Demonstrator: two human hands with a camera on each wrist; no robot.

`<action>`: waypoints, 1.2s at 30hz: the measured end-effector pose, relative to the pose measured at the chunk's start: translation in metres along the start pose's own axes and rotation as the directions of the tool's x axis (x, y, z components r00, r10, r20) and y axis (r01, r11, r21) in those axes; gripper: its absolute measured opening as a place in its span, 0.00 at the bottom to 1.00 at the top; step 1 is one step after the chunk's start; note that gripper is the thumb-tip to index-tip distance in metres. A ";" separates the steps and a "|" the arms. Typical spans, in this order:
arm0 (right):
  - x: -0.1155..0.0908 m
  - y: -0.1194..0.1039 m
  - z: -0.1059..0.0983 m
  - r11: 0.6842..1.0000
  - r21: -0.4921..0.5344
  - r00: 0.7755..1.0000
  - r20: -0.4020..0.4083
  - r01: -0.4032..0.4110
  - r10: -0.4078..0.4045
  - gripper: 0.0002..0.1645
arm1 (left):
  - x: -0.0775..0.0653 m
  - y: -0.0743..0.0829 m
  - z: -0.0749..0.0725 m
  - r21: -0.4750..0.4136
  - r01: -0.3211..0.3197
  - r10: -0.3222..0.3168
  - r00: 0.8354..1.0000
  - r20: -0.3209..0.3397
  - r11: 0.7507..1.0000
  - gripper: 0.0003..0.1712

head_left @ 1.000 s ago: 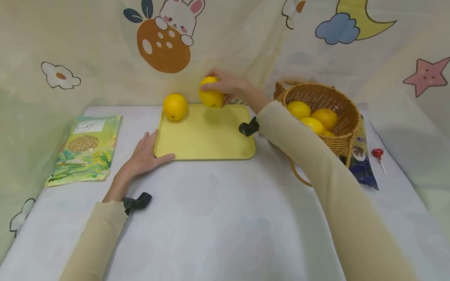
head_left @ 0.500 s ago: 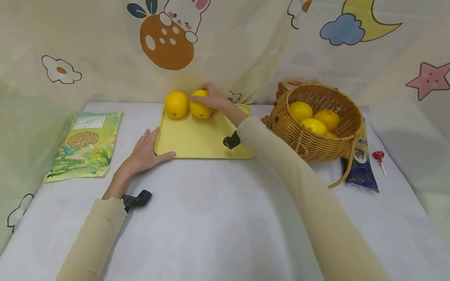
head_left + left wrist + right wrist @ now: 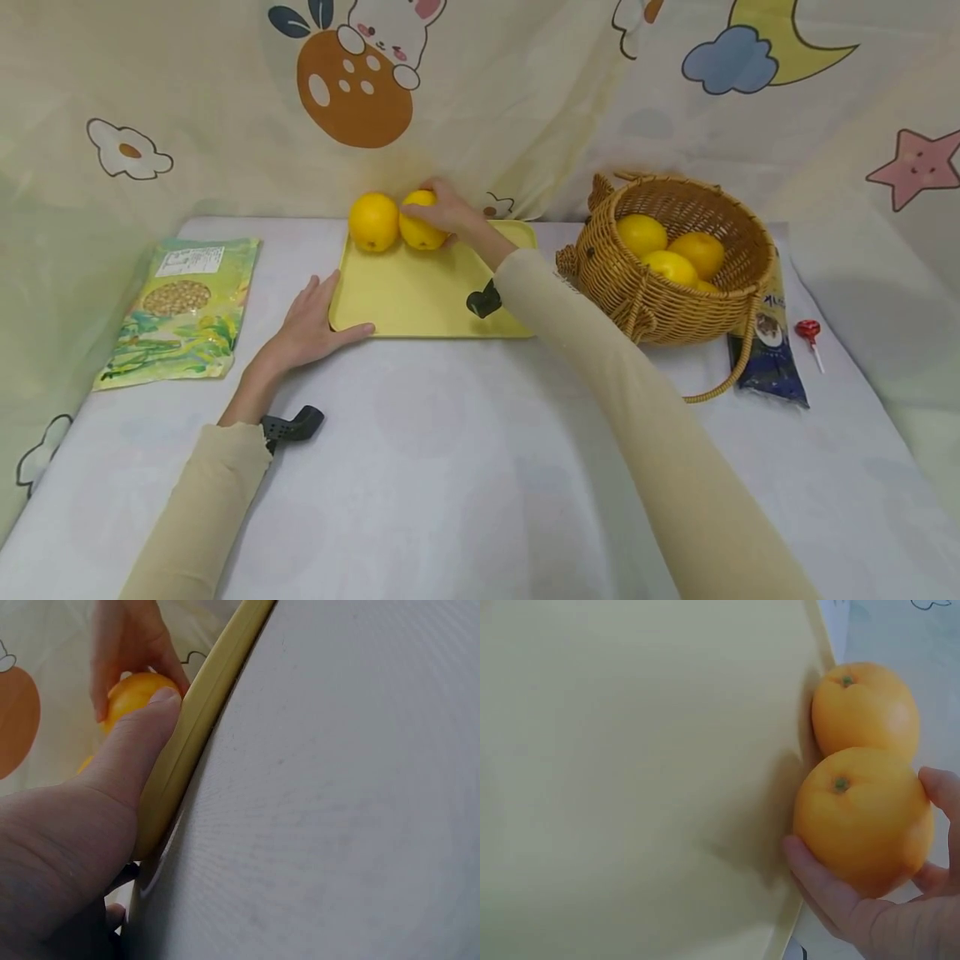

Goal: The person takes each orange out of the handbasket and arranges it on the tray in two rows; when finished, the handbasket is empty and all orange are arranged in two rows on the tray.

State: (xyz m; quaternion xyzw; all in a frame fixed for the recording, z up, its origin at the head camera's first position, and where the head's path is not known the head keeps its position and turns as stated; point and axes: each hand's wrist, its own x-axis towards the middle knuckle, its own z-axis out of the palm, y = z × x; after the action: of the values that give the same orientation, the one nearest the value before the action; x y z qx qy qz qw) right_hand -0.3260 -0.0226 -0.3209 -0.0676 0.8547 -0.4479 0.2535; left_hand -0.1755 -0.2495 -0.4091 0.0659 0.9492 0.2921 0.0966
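My right hand (image 3: pixel 447 210) grips an orange (image 3: pixel 422 223) at the far side of the yellow tray (image 3: pixel 427 300). A second orange (image 3: pixel 374 222) sits in the tray's far left corner, right beside the held one. In the right wrist view, thumb and fingers wrap the nearer orange (image 3: pixel 864 823), and the other orange (image 3: pixel 866 709) lies just beyond it. My left hand (image 3: pixel 306 329) rests at the tray's near left corner with fingers spread. Its thumb lies along the tray's rim (image 3: pixel 196 712) in the left wrist view.
A wicker basket (image 3: pixel 645 312) holding several oranges (image 3: pixel 641 236) stands to the right. Partly behind it lies a dark blue packet (image 3: pixel 771 358), with a red lollipop (image 3: pixel 807 331) farther right. A green bag of grains (image 3: pixel 182 312) lies left of the tray. A printed cloth hangs behind.
My right hand has lowered the orange and moved it left, up to the first orange. The basket shifted slightly as the arm cleared it. My left hand stayed at the tray corner.
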 end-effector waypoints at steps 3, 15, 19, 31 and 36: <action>0.001 0.001 0.001 1.000 -0.019 1.000 0.001 0.012 -0.012 0.40 | 0.000 -0.001 0.000 -0.001 0.000 0.000 1.000 0.001 1.000 0.66; 0.001 0.003 0.002 0.998 -0.005 0.998 -0.005 0.066 -0.066 0.38 | 0.000 0.002 -0.001 0.000 -0.002 0.002 1.000 -0.004 1.000 0.66; 0.001 0.004 0.005 0.994 -0.048 0.995 -0.033 0.094 -0.096 0.37 | 0.000 0.003 -0.001 0.001 0.005 -0.005 1.000 0.002 1.000 0.66; -0.087 -0.002 0.007 0.848 -0.316 0.859 -0.155 0.426 -0.489 0.33 | -0.002 0.002 -0.002 0.003 0.007 -0.007 1.000 0.006 1.000 0.66; -0.147 0.016 0.000 0.799 -0.218 0.796 -0.124 0.560 -0.592 0.29 | -0.003 0.004 -0.001 0.005 0.010 -0.010 1.000 0.009 1.000 0.66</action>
State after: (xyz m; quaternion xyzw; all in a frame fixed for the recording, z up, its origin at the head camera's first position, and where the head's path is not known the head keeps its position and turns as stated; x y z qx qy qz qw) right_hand -0.1977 0.0369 -0.2788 -0.3045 0.8481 -0.4333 0.0171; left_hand -0.1729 -0.2471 -0.4050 0.0627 0.9498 0.2890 0.1021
